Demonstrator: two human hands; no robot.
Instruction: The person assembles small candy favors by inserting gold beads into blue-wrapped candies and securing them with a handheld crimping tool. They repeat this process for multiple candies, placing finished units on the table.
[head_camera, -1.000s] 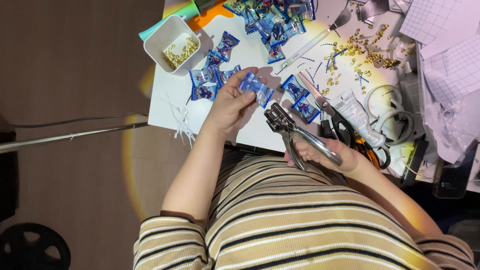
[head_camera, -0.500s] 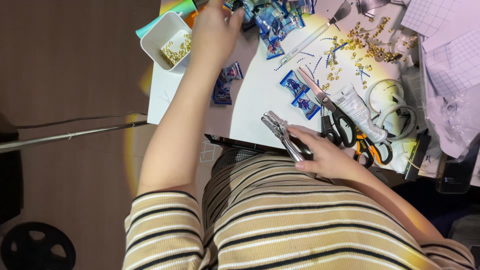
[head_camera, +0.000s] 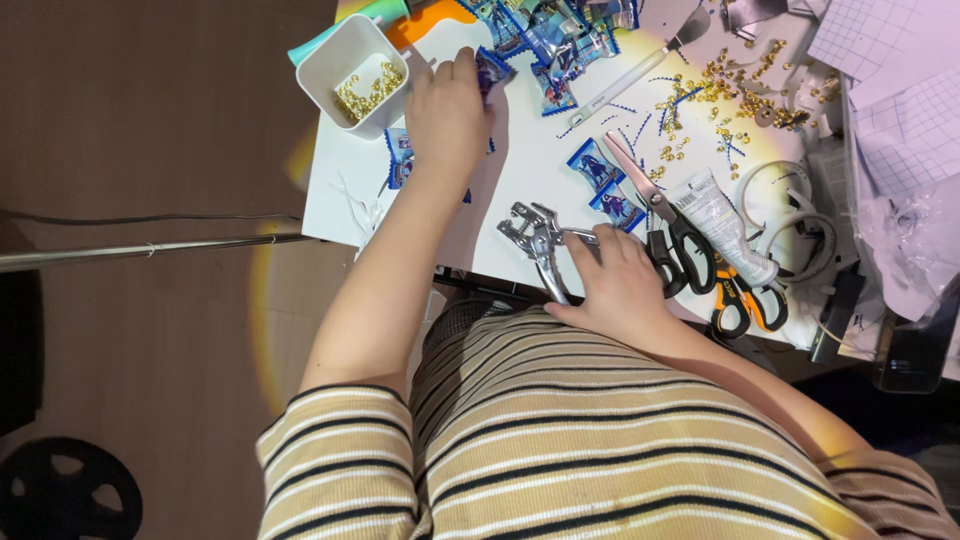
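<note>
Your left hand is stretched out to about eleven o'clock from your body, fingers curled and pinching a small blue packet at its fingertips. That packet lies just at one o'clock from your knuckles, touching the near edge of the heap of blue packets at the far side of the white work surface. The white tub of gold beads sits just beside this hand, at nine to ten o'clock.

Your right hand rests close to your body, fingers wrapped loosely over the handles of the metal punch pliers. The pliers' long axis runs from about five o'clock at the handles to eleven o'clock at the head, so the head points towards your left hand. The two hands are well apart.

Two loose blue packets lie at twelve o'clock from your right hand, nearer to it than to the left. The black-handled scissors lie just beside your right hand at two o'clock.
</note>
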